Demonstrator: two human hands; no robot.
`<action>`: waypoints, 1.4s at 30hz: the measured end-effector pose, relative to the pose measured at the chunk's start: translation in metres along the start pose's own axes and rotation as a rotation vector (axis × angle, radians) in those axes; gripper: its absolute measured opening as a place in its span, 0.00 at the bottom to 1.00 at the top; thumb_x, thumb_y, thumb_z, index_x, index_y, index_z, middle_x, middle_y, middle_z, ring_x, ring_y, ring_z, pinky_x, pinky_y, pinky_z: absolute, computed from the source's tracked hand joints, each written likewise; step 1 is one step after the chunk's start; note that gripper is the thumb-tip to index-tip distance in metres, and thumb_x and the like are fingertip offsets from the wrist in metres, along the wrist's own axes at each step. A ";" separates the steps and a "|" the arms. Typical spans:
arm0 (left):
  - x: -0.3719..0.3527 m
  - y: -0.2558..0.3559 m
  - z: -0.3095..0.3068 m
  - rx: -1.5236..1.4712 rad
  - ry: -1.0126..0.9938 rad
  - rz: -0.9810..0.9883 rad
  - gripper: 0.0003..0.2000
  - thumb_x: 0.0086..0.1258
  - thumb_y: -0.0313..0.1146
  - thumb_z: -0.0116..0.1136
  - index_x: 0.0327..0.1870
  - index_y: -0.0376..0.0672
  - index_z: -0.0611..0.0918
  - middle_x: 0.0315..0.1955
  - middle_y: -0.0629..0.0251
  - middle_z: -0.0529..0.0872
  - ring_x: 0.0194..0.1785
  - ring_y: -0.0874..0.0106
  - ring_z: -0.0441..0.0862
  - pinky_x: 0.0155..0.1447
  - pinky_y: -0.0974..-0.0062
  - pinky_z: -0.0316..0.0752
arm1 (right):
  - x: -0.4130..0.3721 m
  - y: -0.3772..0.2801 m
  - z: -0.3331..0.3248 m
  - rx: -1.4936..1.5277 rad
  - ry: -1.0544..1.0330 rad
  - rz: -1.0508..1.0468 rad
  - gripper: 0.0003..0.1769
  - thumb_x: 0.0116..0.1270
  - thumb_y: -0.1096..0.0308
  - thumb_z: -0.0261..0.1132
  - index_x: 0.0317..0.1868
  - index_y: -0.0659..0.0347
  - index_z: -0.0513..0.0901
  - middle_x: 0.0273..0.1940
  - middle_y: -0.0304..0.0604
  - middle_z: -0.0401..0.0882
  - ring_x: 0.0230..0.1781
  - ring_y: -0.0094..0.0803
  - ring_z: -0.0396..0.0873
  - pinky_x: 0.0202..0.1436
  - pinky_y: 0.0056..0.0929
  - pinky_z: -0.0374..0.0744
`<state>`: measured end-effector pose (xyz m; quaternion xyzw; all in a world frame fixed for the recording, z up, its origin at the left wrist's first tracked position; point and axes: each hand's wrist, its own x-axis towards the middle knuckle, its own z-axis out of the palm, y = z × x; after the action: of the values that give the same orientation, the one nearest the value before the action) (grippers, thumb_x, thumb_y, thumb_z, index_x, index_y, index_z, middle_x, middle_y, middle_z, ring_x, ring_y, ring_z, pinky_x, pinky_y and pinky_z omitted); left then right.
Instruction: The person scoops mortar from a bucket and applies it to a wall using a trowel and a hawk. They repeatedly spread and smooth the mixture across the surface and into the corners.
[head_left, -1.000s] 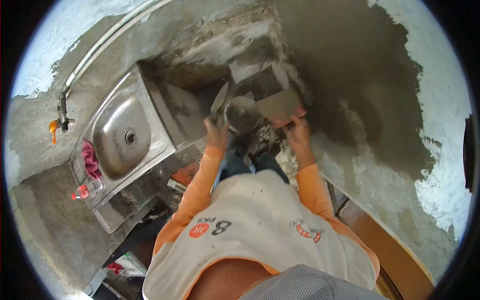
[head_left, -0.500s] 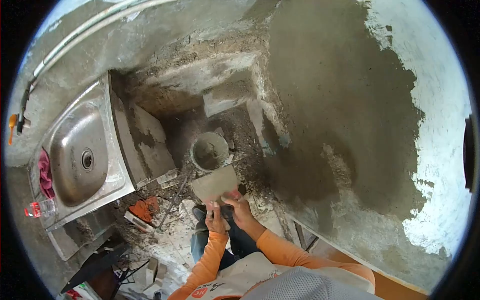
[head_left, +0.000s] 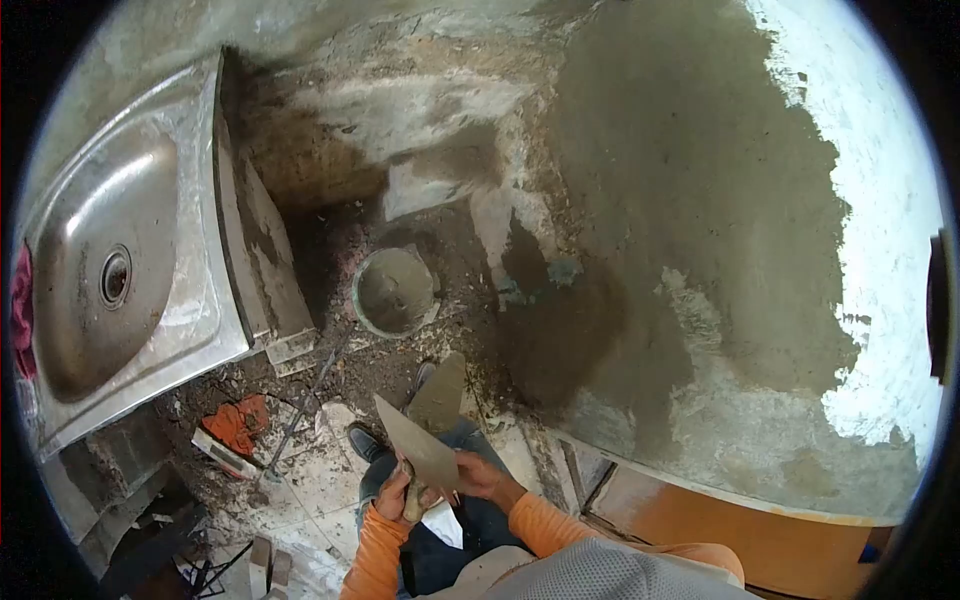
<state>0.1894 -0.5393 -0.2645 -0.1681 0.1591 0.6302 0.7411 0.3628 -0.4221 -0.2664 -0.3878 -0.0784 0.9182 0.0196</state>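
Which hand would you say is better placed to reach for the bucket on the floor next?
Probably the left: the left hand grips the trowel by its handle and sits nearer the bucket, while the right hand lies farther off, beside the blade.

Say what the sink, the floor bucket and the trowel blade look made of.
The sink: stainless steel, by its dull silvery sheen and pressed basin. The bucket: unclear, probably plastic, coated in grey mortar. The trowel blade: thin flat sheet, likely steel, grey with mortar; the left hand grips its handle.
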 end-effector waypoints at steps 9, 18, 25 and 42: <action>-0.006 0.016 -0.045 -0.011 0.046 -0.023 0.24 0.78 0.30 0.52 0.74 0.43 0.68 0.60 0.57 0.80 0.52 0.61 0.83 0.49 0.62 0.82 | 0.042 0.001 -0.019 -0.075 -0.016 0.119 0.31 0.76 0.62 0.62 0.76 0.59 0.66 0.56 0.41 0.83 0.52 0.28 0.81 0.56 0.33 0.80; -0.022 0.011 -0.109 0.118 0.335 -0.034 0.27 0.77 0.30 0.58 0.75 0.36 0.67 0.64 0.57 0.80 0.63 0.61 0.81 0.66 0.58 0.78 | 0.122 -0.082 -0.067 -0.042 0.318 -0.271 0.26 0.81 0.53 0.56 0.70 0.62 0.72 0.64 0.51 0.77 0.61 0.48 0.79 0.67 0.53 0.76; 0.030 0.033 -0.192 1.328 0.680 0.239 0.25 0.80 0.38 0.55 0.72 0.34 0.71 0.64 0.54 0.78 0.64 0.57 0.79 0.66 0.59 0.77 | 0.201 -0.206 -0.126 -1.782 0.866 -0.004 0.32 0.79 0.50 0.57 0.73 0.62 0.70 0.55 0.65 0.82 0.56 0.62 0.81 0.58 0.55 0.80; 0.322 0.087 -0.233 2.101 0.512 -0.059 0.29 0.70 0.51 0.61 0.70 0.50 0.79 0.85 0.53 0.41 0.84 0.49 0.51 0.82 0.58 0.59 | 0.428 -0.249 -0.220 -2.641 0.199 -0.298 0.17 0.78 0.59 0.51 0.49 0.57 0.86 0.47 0.55 0.86 0.42 0.52 0.85 0.54 0.53 0.83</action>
<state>0.1479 -0.3474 -0.6212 0.4207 0.7659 0.1066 0.4743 0.2150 -0.1067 -0.6811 -0.1687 -0.9434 0.1110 -0.2633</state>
